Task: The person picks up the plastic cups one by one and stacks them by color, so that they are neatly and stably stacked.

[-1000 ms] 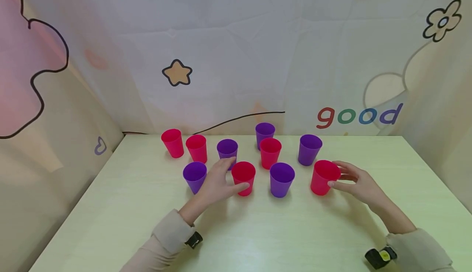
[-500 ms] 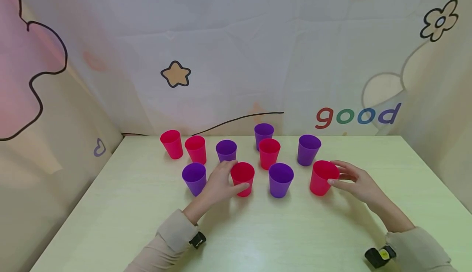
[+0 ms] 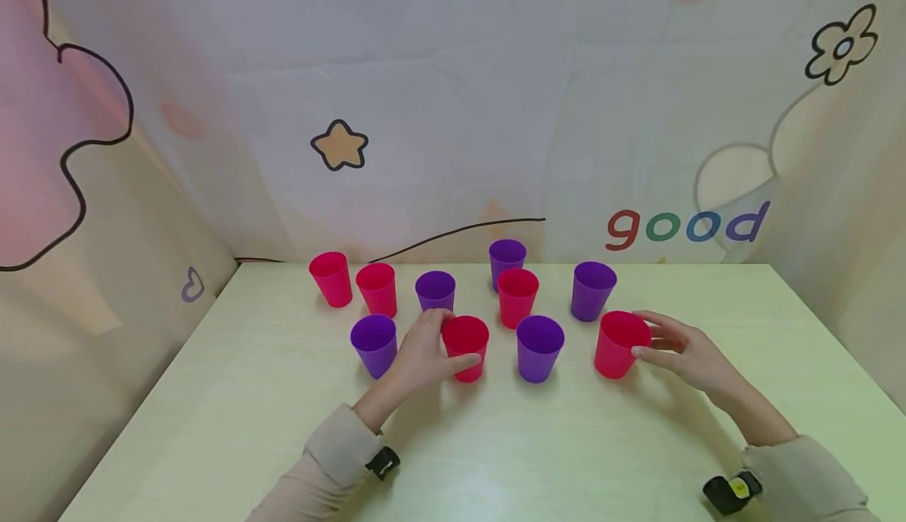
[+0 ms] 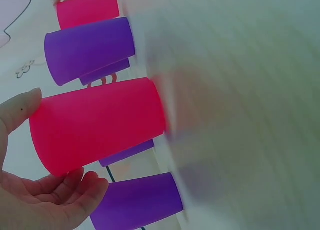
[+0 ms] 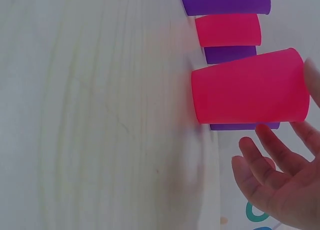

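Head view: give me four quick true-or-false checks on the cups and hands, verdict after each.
1. The left hand touches a red, tapered, plastic-looking cup. True.
2. The right hand is at a purple cup. False: it is at the rightmost red cup.
3. A purple, tapered, plastic-looking cup stands between those two red ones. True.
4. Every cup stands mouth down. False: they all stand mouth up.

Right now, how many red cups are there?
5: back-left cup, a second cup beside it, a front cup at the left hand, the middle cup farther back, the rightmost cup at the right hand.
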